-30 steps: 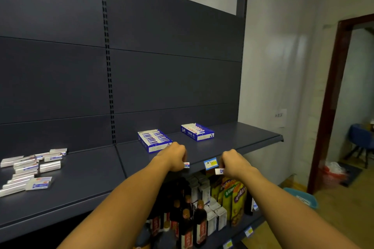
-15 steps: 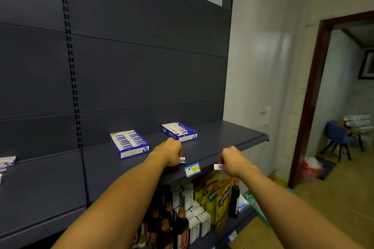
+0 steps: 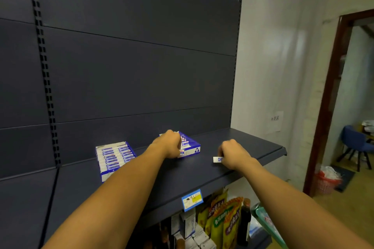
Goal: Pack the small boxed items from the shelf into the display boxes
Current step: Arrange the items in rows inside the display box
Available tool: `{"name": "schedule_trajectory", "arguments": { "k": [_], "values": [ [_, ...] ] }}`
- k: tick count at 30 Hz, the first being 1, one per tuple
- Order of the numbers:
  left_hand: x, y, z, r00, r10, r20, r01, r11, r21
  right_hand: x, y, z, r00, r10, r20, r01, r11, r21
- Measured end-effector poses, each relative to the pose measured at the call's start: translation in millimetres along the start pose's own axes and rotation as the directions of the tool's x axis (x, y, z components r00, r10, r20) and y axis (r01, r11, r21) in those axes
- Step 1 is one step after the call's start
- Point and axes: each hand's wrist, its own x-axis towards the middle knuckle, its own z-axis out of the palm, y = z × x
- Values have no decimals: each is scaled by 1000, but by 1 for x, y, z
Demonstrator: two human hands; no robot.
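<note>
Two blue-and-white display boxes stand on the dark shelf point(image 3: 253, 147). The left display box point(image 3: 114, 157) is filled with rows of small boxed items. My left hand point(image 3: 169, 145) is curled over the near end of the right display box point(image 3: 191, 146), gripping a small boxed item whose white end shows just under the fingers. My right hand point(image 3: 232, 154) hovers over the shelf to the right of that box and grips another small white boxed item point(image 3: 217, 159), one end sticking out to the left.
A blue-and-yellow price tag point(image 3: 192, 199) hangs on the shelf's front edge. Below it a lower shelf holds yellow packets point(image 3: 222, 218), dark bottles and small white boxes. A doorway with a blue chair point(image 3: 356, 143) and a red basket point(image 3: 326, 180) lies to the right.
Both hands have moved forward from the shelf's front edge over the shelf. The left one now reaches the right display box. The view has shifted right, and the loose items at the left are gone from sight.
</note>
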Motion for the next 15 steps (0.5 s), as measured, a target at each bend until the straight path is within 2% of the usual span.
{"name": "schedule_trajectory", "arguments": {
  "k": [7, 15],
  "values": [
    [38, -15, 0, 1000, -2, -5, 2, 1000, -10, 51, 2, 2, 1000, 2, -10, -2, 998, 60],
    [61, -28, 5, 999, -38, 3, 38, 999, 4, 96, -6, 11, 997, -76, -13, 77, 993, 95]
  ]
}}
